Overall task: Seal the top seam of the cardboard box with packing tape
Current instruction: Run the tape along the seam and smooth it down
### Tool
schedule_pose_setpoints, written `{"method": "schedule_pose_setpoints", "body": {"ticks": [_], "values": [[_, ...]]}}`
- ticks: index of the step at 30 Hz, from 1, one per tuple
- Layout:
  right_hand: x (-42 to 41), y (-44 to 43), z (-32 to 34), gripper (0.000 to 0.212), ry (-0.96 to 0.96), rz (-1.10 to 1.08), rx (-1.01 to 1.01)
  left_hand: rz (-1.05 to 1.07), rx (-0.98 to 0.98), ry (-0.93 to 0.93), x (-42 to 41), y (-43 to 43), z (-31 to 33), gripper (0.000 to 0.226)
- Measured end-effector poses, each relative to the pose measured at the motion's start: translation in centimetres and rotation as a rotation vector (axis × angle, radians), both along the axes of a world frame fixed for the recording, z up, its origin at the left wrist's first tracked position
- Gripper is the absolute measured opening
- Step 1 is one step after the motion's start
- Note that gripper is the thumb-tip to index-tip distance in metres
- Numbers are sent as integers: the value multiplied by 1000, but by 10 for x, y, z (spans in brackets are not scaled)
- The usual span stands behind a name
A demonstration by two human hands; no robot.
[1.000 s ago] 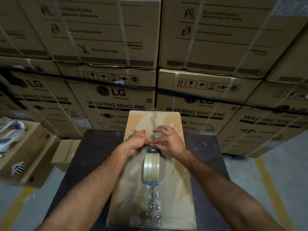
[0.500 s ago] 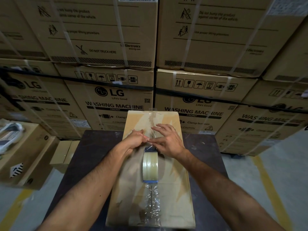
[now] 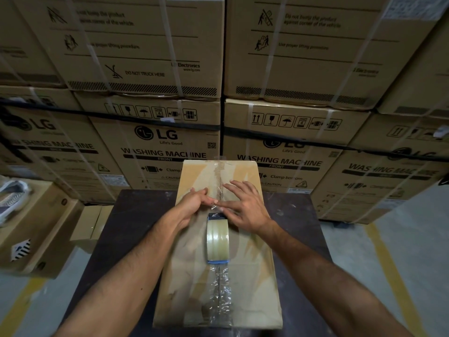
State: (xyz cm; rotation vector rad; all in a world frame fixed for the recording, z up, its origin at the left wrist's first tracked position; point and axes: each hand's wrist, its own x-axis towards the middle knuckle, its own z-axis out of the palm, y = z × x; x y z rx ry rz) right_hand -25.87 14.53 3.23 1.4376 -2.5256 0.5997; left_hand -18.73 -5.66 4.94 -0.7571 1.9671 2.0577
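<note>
A long flat cardboard box point(image 3: 252, 276) lies lengthwise on a dark table point(image 3: 126, 227). A roll of clear packing tape point(image 3: 217, 240) stands on edge on the box's centre seam. Wrinkled clear tape point(image 3: 220, 295) covers the seam from the roll toward me. Both hands meet just beyond the roll. My left hand point(image 3: 193, 203) pinches the tape's loose end point(image 3: 215, 202) at the seam. My right hand point(image 3: 243, 203) has its fingers spread, with thumb and forefinger at the same tape end. Older torn tape marks run along the seam at the far end.
Stacked washing machine cartons point(image 3: 167, 152) form a wall right behind the table. An open carton point(image 3: 36, 229) with a shoe stands on the floor at the left, with a small box point(image 3: 91, 222) beside it. Yellow floor lines point(image 3: 388, 263) run on either side.
The hands stay at the seam beyond the roll. My right hand's fingers have spread a little wider. The roll and box have not moved.
</note>
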Motion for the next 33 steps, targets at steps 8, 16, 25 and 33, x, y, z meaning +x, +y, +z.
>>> {"method": "schedule_pose_setpoints", "body": {"ticks": [8, 16, 25, 33], "values": [[1, -13, 3, 21, -415, -144, -238, -57, -184, 50, 3, 1, 5, 28], [-8, -23, 13, 30, -344, -166, 25, -13, -500, 100, 8, 6, -1, 7], [-14, -28, 24, 23, -369, -161, 159, -96, -1032, 289, 13, 10, -8, 10], [-14, -23, 23, 25, -256, -23, 248, -111, -1023, 341, 14, 13, -12, 9]]}}
